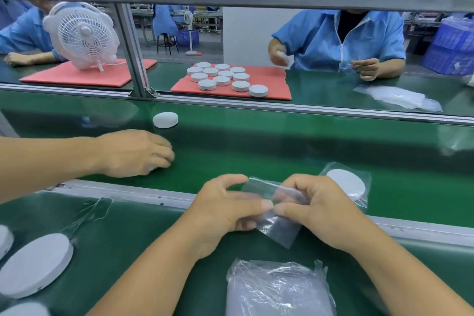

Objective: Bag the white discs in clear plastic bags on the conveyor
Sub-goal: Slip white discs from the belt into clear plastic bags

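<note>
Near left on my desk a bare white disc waits within reach. My left hand and right hand pinch an empty clear bag, fingers clamped, probably teasing its mouth open. Right, a bagged disc rides the conveyor.

Factory assembly line, green conveyor belt, workers in blue smocks at far edge, white discs batched on red mat, stacked blue crates
</note>
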The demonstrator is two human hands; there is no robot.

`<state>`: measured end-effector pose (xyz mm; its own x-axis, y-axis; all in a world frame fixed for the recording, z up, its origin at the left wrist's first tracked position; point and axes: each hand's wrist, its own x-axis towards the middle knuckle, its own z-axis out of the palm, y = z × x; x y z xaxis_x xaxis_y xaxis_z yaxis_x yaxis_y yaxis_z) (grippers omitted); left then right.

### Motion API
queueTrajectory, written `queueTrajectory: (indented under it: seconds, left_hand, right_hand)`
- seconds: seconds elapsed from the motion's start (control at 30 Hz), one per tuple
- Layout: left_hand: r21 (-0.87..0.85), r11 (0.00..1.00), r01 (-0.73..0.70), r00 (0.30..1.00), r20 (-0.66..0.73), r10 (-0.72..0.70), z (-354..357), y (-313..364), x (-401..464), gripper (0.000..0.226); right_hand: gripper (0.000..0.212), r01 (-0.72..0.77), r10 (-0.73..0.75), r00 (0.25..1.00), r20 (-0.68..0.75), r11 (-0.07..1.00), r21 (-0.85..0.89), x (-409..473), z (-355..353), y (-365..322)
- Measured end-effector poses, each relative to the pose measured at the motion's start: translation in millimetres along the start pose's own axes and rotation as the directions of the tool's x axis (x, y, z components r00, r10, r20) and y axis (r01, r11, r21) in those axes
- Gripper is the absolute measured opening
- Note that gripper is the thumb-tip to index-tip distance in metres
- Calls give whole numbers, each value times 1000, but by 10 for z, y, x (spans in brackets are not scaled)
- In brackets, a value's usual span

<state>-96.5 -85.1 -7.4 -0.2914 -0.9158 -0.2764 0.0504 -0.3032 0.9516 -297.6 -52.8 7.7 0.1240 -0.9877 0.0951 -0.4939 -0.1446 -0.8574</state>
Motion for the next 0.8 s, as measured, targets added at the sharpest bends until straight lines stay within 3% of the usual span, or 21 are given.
queueTrajectory:
  seconds: [0.07, 0.13, 0.2, 0.27, 0.37, 0.5, 0.67, 0.8]
  left_hand:
    - [0, 999, 42, 998, 54, -42, 22, 12, -21, 64]
    - [75, 997, 22, 999, 23, -24, 37, 24, -38, 42]
    - [145, 989, 12, 1000, 11, -14, 12, 29, -45, 35]
    - [195, 980, 36, 995, 83, -53, -16, 42, -55, 35]
    - [282, 959, 14, 987, 151, -59, -8, 23, -60, 38]
    - [296, 955, -10, 1000, 0, 10, 37, -23, -36, 45]
    - [88, 995, 54, 997, 48, -59, 48, 25, -65, 32]
    - [44, 997, 68, 997, 41, -70, 42, 6, -61, 26]
  right_hand:
    - [19, -39, 33, 998, 44, 989, 143, -2, -19, -6]
    - [22, -87, 77, 996, 54, 972, 220, 1, -9, 24]
    - [19, -151, 162, 987, -5, 931, 332, 19, -14, 56]
    - [18, -185, 225, 973, -46, 889, 419, 32, -40, 79]
    - [25, -185, 199, 980, 12, 884, 430, 29, -60, 66]
    - [17, -175, 167, 985, 54, 916, 362, 22, -11, 32]
    - [13, -194, 214, 977, -20, 918, 347, 45, -29, 90]
    - [11, -211, 224, 975, 4, 911, 353, 33, -32, 63]
